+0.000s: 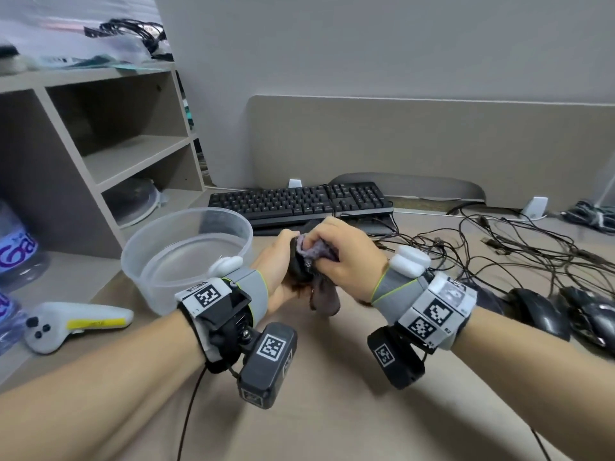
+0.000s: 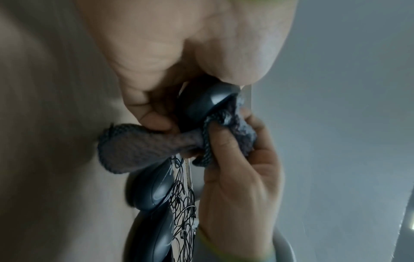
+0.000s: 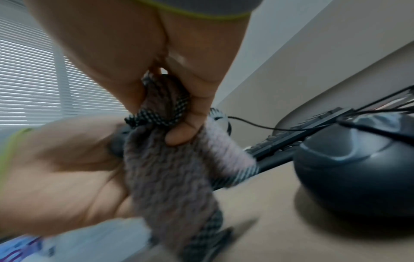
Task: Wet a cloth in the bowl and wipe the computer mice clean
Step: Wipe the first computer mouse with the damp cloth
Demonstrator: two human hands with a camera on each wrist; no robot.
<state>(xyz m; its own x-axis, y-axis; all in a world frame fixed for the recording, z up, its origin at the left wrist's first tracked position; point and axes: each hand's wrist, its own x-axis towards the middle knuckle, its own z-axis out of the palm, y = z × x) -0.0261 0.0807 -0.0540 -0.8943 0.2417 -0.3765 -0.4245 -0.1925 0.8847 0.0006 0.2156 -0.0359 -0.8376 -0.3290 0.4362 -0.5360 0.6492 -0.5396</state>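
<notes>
The counter is filling the lower half of the head view, carrying everything. At the upper left a shelf unit is standing against the wall. A black keyboard is lying at the centre of the frame by the partition, and a tangle of cables is spreading across the right side. The clear bowl is sitting left of centre, just beside the left wrist. Two dark mice are resting at the right edge, well apart from the bowl. A white controller is lying at the lower left.

In the middle of the frame both hands are meeting above the counter. The left hand is curling round a dark mouse, holding it up. The right hand is gripping the grey-purple cloth bunched in its fingers and pressing it against that mouse, with a loose end of the cloth hanging down below the hands.
</notes>
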